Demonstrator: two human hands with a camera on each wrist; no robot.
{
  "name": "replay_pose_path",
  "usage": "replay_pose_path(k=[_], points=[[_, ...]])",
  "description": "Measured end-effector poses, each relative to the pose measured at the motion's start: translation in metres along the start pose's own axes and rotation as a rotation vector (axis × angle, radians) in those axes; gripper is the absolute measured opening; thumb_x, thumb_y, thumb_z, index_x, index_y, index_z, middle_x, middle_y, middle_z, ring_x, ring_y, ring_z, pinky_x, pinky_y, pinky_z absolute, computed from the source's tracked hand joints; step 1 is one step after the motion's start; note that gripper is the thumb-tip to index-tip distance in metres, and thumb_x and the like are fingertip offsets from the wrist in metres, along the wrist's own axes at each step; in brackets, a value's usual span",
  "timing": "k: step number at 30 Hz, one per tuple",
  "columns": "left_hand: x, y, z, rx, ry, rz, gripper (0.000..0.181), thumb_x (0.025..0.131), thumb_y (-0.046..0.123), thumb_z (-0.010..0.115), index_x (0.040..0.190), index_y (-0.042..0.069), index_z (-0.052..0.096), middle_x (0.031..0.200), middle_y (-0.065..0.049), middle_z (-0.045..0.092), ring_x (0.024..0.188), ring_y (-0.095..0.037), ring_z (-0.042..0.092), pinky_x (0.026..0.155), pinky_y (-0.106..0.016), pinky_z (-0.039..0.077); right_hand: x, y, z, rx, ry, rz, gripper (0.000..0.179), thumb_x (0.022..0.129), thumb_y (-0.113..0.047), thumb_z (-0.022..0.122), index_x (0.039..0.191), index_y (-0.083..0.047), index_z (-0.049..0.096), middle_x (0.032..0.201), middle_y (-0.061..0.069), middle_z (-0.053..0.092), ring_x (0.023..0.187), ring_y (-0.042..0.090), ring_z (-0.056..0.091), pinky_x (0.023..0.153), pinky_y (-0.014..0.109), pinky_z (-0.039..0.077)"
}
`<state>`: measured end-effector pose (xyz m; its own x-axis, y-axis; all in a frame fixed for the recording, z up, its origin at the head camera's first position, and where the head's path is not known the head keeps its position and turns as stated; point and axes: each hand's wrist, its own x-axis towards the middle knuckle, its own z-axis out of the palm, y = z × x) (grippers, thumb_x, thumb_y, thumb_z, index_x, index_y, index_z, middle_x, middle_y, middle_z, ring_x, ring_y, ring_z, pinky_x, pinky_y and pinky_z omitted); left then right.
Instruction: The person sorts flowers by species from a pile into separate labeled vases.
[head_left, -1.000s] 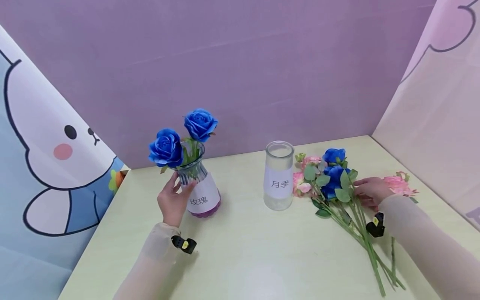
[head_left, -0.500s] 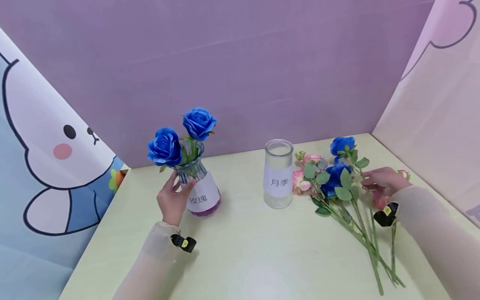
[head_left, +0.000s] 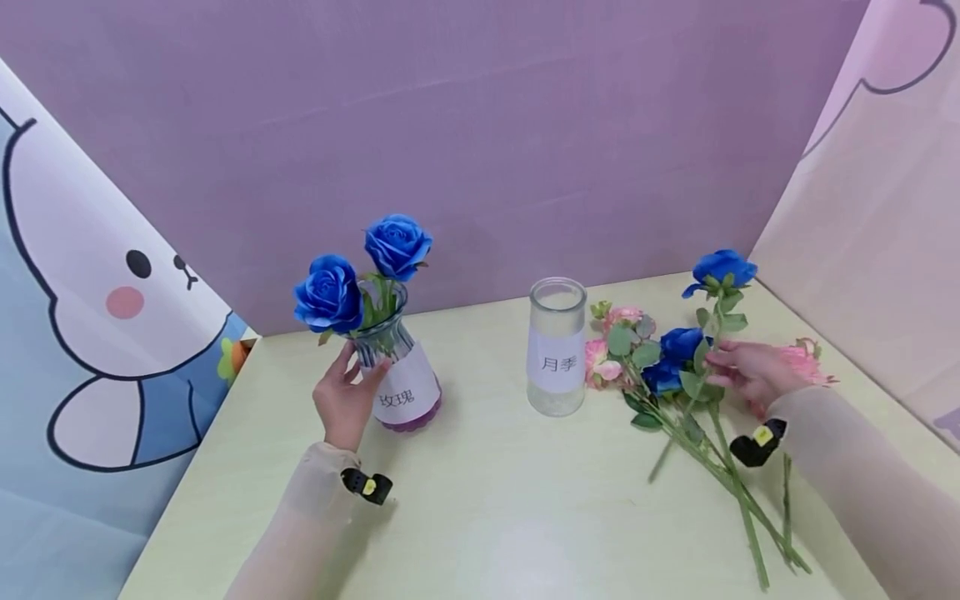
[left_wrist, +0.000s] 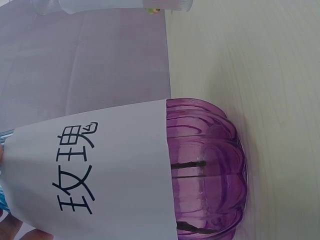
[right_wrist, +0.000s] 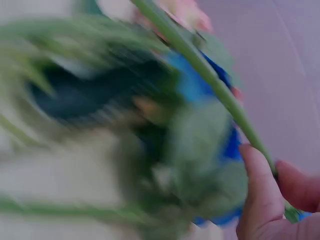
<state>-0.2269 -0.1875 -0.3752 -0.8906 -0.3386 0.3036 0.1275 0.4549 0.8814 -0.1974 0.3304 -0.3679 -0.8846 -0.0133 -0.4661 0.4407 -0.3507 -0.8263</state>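
- Just now the right hand [head_left: 756, 371] pinched a green stem [right_wrist: 220, 90] between thumb and fingers, as the right wrist view showed despite some blur.
- That stem seemed to belong to the raised blue rose [head_left: 722, 268], whose bloom had climbed over the last second toward the far right corner of the worktop [head_left: 487, 492]; this suggested it was coming free of the pile, though leaves there overlapped too closely to be sure.
- Meanwhile the left hand [head_left: 347, 404], well apart from the right, had kept its grip round the vase [head_left: 401, 379] at the left of the worktop, apparently to steady it.
- Two blue roses [head_left: 327, 293] stood in that vase, their heads above its rim.
- Left of the right hand lay more blue petals [head_left: 663, 377], of at least one further rose, their stems stretching toward the near edge.
- Pink flowers [head_left: 602, 367] lay just beside the clear jar [head_left: 557, 346], which stood upright near the far edge, touched by neither hand; another pink bloom [head_left: 804, 364] showed behind the right hand, near the right edge.
- Beyond the far edge rose a purple backdrop [head_left: 465, 150].
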Motion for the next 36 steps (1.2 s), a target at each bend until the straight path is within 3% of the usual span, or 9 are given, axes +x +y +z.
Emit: replay_pose_path(k=[3,5,8,13,17,20,27,32,36], points=[[-0.001,-0.001,0.000,-0.001,0.005,0.004,0.060,0.083,0.020,0.077,0.134,0.000,0.052,0.133,-0.020,0.052,0.109,-0.041,0.059,0.091,-0.049,0.049,0.001,0.018,0.009,0.091,-0.004,-0.052,0.028,0.096,0.005,0.046,0.120,-0.008,0.040,0.084,0.000,0.062,0.077,0.011,0.064,0.076,0.027,0.056],[-0.002,-0.002,0.001,0.002,0.008,0.007,0.060,0.083,0.020,0.077,0.134,0.000,0.052,0.133,-0.020,0.052,0.109,-0.042,0.059,0.091,-0.049,0.049,0.001,0.027,0.017,0.171,-0.015,-0.093,0.017,0.095,0.006,0.047,0.102,-0.008,0.041,0.083,0.002,0.061,0.078,0.012,0.063,0.075,0.029,0.057],[-0.002,-0.001,0.001,0.001,0.015,0.020,0.060,0.083,0.021,0.077,0.134,0.001,0.052,0.132,-0.021,0.053,0.108,-0.042,0.060,0.090,-0.049,0.049,-0.001,0.037,0.030,0.242,-0.038,-0.147,0.017,0.096,0.006,0.048,0.095,-0.008,0.039,0.086,0.004,0.059,0.081,0.013,0.062,0.075,0.030,0.057],[0.000,-0.002,0.000,-0.024,-0.006,-0.012,0.061,0.083,0.022,0.076,0.135,0.002,0.052,0.134,-0.019,0.052,0.111,-0.041,0.058,0.092,-0.048,0.049,-0.008,0.044,0.055,0.326,-0.026,-0.170,0.022,0.097,0.004,0.045,0.086,-0.012,0.035,0.086,0.003,0.057,0.082,0.012,0.061,0.077,0.032,0.057],[0.001,-0.001,-0.003,-0.042,-0.025,-0.047,0.060,0.084,0.024,0.075,0.136,0.005,0.051,0.137,-0.017,0.051,0.114,-0.040,0.057,0.094,-0.047,0.048,-0.015,0.049,0.076,0.375,0.023,-0.173,0.022,0.098,0.003,0.044,0.086,-0.012,0.035,0.092,0.000,0.056,0.083,0.011,0.060,0.092,0.036,0.049],[0.003,0.000,-0.004,-0.054,-0.031,-0.062,0.058,0.085,0.023,0.075,0.136,0.007,0.053,0.137,-0.015,0.052,0.118,-0.038,0.056,0.096,-0.046,0.047,-0.020,0.054,0.093,0.393,0.049,-0.179,0.020,0.099,0.001,0.042,0.092,-0.014,0.031,0.096,-0.001,0.051,0.084,0.009,0.058,0.099,0.038,0.039],[0.005,-0.001,-0.005,-0.069,-0.024,-0.057,0.059,0.083,0.026,0.077,0.135,0.007,0.055,0.136,-0.013,0.053,0.118,-0.035,0.056,0.097,-0.045,0.047,-0.026,0.073,0.135,0.387,0.094,-0.308,0.014,0.099,0.005,0.037,0.095,-0.007,0.033,0.085,-0.001,0.053,0.078,0.006,0.058,0.087,0.030,0.053],[0.003,-0.002,-0.004,-0.058,-0.042,-0.088,0.062,0.083,0.028,0.076,0.137,0.007,0.052,0.138,-0.014,0.051,0.116,-0.038,0.057,0.095,-0.046,0.048,-0.028,0.086,0.164,0.388,0.145,-0.391,0.022,0.098,0.008,0.036,0.088,-0.008,0.024,0.089,0.001,0.050,0.078,0.007,0.060,0.089,0.031,0.051],[0.003,-0.002,-0.002,-0.061,-0.041,-0.063,0.061,0.083,0.026,0.076,0.136,0.006,0.053,0.137,-0.015,0.052,0.115,-0.039,0.057,0.095,-0.046,0.048,-0.028,0.093,0.184,0.405,0.168,-0.451,0.024,0.097,0.009,0.038,0.089,-0.008,0.023,0.093,0.004,0.044,0.081,0.008,0.060,0.092,0.034,0.049]])
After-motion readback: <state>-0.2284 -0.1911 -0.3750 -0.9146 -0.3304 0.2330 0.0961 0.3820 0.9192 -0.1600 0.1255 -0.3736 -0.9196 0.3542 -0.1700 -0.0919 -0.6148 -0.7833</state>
